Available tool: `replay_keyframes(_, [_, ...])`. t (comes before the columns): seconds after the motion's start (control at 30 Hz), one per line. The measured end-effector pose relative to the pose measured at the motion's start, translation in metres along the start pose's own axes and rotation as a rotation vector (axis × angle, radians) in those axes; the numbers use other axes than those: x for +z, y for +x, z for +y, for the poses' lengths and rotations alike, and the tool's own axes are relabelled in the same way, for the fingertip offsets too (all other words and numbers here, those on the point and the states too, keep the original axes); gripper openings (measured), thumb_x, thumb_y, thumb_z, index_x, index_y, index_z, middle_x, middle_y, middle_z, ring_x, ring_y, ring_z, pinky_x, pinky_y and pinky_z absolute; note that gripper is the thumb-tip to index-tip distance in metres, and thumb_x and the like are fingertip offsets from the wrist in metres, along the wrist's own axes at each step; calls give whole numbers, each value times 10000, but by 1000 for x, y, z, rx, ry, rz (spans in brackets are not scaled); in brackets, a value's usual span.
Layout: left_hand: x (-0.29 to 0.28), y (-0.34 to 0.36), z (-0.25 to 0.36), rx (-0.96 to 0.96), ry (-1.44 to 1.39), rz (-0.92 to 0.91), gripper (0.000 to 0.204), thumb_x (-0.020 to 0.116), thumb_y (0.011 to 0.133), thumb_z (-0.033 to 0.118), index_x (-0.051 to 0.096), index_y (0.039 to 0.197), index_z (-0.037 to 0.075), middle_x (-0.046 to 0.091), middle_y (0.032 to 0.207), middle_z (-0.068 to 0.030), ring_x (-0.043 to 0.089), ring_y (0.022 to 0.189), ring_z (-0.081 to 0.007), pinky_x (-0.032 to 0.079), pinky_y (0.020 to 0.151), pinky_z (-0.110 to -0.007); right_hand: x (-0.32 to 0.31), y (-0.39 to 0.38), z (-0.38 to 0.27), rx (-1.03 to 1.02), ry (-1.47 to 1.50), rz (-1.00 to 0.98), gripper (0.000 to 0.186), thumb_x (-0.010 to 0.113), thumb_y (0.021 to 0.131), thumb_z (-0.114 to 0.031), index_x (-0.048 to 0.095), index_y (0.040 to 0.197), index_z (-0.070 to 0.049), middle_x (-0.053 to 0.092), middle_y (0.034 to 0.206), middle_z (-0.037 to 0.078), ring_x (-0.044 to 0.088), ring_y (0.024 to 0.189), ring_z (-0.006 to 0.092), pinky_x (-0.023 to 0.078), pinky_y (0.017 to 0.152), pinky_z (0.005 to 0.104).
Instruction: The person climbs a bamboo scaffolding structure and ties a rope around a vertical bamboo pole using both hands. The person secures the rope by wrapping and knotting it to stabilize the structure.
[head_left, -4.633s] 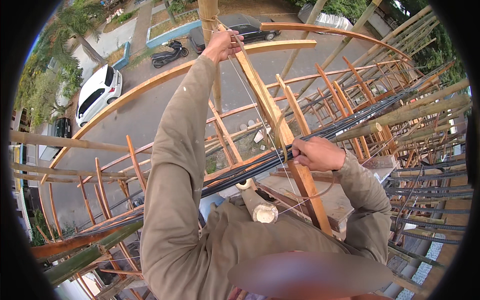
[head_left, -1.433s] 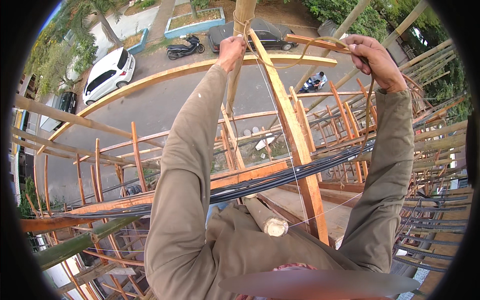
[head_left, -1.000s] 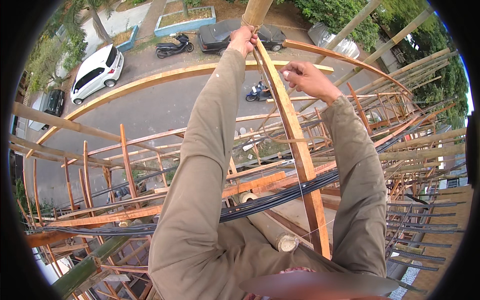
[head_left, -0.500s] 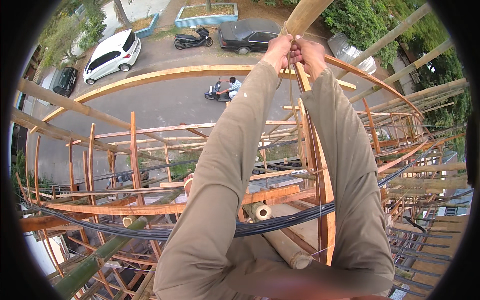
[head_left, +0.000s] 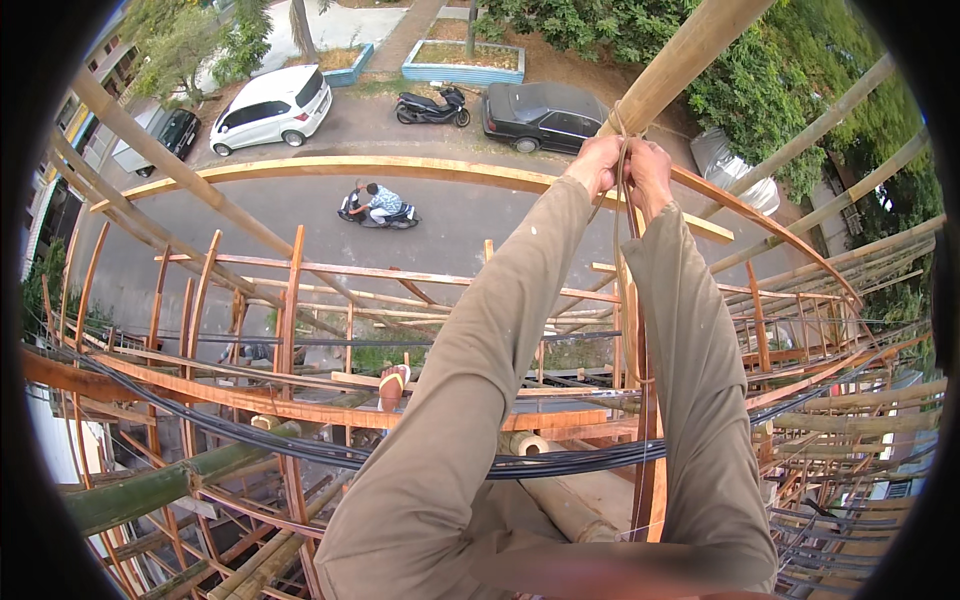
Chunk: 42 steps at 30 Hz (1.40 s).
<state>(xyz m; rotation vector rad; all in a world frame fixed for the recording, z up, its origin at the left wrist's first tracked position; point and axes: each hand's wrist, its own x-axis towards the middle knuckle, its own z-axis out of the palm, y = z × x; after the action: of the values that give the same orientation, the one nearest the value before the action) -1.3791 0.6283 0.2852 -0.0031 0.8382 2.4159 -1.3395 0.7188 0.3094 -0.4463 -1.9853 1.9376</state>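
**Inspector:** State the position of the cord [head_left: 618,240].
**Technician:** It is looped around the inclined bamboo pole [head_left: 690,65], at the pole's lower visible section. Strands hang from the hands alongside the wooden beam [head_left: 650,420].

**Inspector:** State the position of each hand.
**Technician:** The left hand [head_left: 597,166] and the right hand [head_left: 650,175] are side by side at the cord, directly below the loop. Both arms are extended forward.

**Inspector:** Condition of the fingers?
**Technician:** Curled in and closed on the cord at both hands. The fingertips are partly hidden; the exact pinch cannot be told.

**Inspector:** List the adjacent components.
**Technician:** A long curved timber [head_left: 380,166] passes behind the left forearm. A bundle of black cables [head_left: 575,459] crosses in front of the beam, nearer the body. A sandalled foot [head_left: 392,388] is visible left of the left sleeve.

**Inspector:** And below?
**Technician:** A road [head_left: 290,215], carrying a scooter [head_left: 402,216] with riders, and a parked white car [head_left: 270,110].
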Motion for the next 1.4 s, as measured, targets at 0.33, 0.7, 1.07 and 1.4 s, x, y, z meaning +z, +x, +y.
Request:
replay_keyframes(0.33, [21, -24, 7, 9, -12, -136, 320, 437, 1075, 353, 613, 1070, 86, 643, 906, -54, 624, 834, -177, 514, 698, -363, -13, -76, -57, -450, 398, -143, 144, 716, 908, -162, 683, 857, -32, 655, 734, 24, 568, 610, 71, 442, 549, 215])
replay_keyframes(0.7, [31, -23, 4, -3, -260, -107, 211, 519, 998, 102, 515, 1104, -81, 619, 934, -172, 680, 930, -323, 642, 812, -471, -91, -142, -95, -478, 240, -419, 261, 705, 949, -170, 666, 1131, 14, 690, 867, 78, 643, 764, 119, 518, 698, 233])
replay_keyframes(1.07, [4, -33, 2, 48, -113, -114, 152, 453, 987, 48, 530, 871, -11, 568, 798, -132, 658, 801, -292, 623, 886, -476, -132, -183, -175, -685, 642, -373, 282, 621, 1015, -262, 681, 1085, 5, 571, 723, -7, 545, 652, 140, 465, 753, 349])
replay_keyframes(1.4, [6, -55, 4, 28, -83, -130, 97, 479, 1010, 118, 489, 1057, 33, 455, 664, 8, 537, 608, -142, 608, 882, -495, -210, -245, -220, -819, 617, -387, 381, 490, 1076, -317, 573, 1245, 15, 477, 776, -16, 530, 703, 109, 560, 685, 368])
